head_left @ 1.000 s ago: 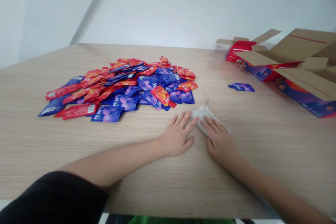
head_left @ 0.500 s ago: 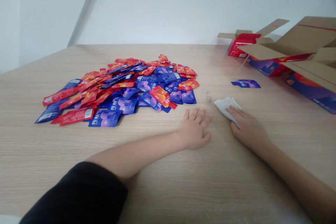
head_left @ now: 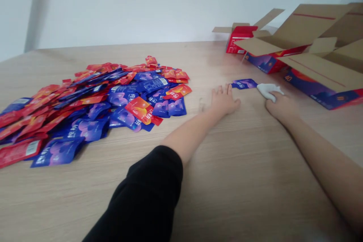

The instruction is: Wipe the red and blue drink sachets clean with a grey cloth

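My left hand [head_left: 224, 100] lies palm down on the wooden table [head_left: 227, 166], fingers spread and holding nothing. Its fingertips are close to a single blue sachet [head_left: 244, 83] that lies flat, apart from the others. In my right hand [head_left: 282, 107] is a crumpled white cloth or tissue [head_left: 268, 90], pressed against the tabletop just right of that blue sachet. To the left spreads a large pile of red and blue sachets [head_left: 119, 98], some face up and some showing barcodes.
Open cardboard boxes stand at the right: a small red box [head_left: 241, 38] at the back, a blue-and-red box [head_left: 262, 62] beside it, and a nearer one [head_left: 314, 87] with raised flaps. A pale wall [head_left: 141, 7] rises behind the table.
The view has shifted to the right. My left hand has reached forward and right, towards the lone blue sachet. My right hand has moved the white cloth farther forward, beside the sachet.
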Available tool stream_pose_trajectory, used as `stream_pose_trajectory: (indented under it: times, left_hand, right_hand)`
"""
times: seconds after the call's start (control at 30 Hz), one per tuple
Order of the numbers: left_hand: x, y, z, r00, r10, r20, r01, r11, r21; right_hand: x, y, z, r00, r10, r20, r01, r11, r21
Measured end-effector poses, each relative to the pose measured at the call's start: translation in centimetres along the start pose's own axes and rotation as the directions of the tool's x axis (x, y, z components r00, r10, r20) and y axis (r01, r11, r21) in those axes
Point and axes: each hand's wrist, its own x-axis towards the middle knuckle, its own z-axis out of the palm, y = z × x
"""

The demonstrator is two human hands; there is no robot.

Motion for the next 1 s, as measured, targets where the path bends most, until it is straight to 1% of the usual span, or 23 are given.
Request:
stream_pose_trajectory:
  times: [0.07, 0.13, 0.23, 0.33, 0.43, 0.57, 0.7, 0.83, 1.0]
  left_hand:
    - [2.7, 0.3, 0.3, 0.999, 0.030, -0.023, -0.030, 1.000, 0.005]
    - [5.0, 0.7, 0.5, 0.993, 0.112, -0.022, -0.112, 0.994, 0.016]
    - [7.5, 1.2, 0.8, 0.970, 0.239, 0.047, -0.240, 0.970, 0.029]
    - [8.6, 1.3, 1.2, 0.957, 0.266, 0.112, -0.271, 0.962, 0.028]
    - [8.7, 1.1, 1.2, 0.955, 0.267, 0.129, -0.272, 0.962, 0.027]
    - [7.7, 0.9, 0.8, 0.956, 0.257, 0.144, -0.265, 0.964, 0.036]
    - [5.6, 0.6, 0.3, 0.952, 0.263, 0.157, -0.272, 0.961, 0.043]
    - [2.3, -0.5, -0.4, 0.945, 0.277, 0.174, -0.290, 0.955, 0.054]
    - [-2.9, -2.8, -1.6, 0.933, 0.307, 0.188, -0.323, 0.944, 0.063]
  right_hand:
    - [1.2, 0.2, 0.2, 1.000, 0.007, 0.002, -0.007, 1.000, 0.018]
    - [2.0, 0.3, 0.4, 1.000, 0.017, -0.004, -0.017, 0.999, 0.032]
    - [2.9, 0.5, 0.8, 0.999, 0.037, -0.013, -0.036, 0.998, 0.044]
    - [3.1, 0.6, 0.9, 0.999, 0.034, -0.007, -0.034, 0.998, 0.049]
    - [2.9, 0.5, 0.9, 0.999, 0.035, 0.003, -0.035, 0.998, 0.045]
    - [2.5, 0.5, 0.9, 0.999, 0.039, 0.004, -0.039, 0.999, 0.034]
    - [2.0, 0.6, 1.1, 0.999, 0.053, 0.012, -0.053, 0.998, 0.028]
    - [1.1, 0.6, 1.1, 0.999, 0.045, 0.015, -0.046, 0.998, 0.033]
    - [-0.4, 0.2, 1.0, 0.999, 0.035, 0.015, -0.036, 0.999, 0.021]
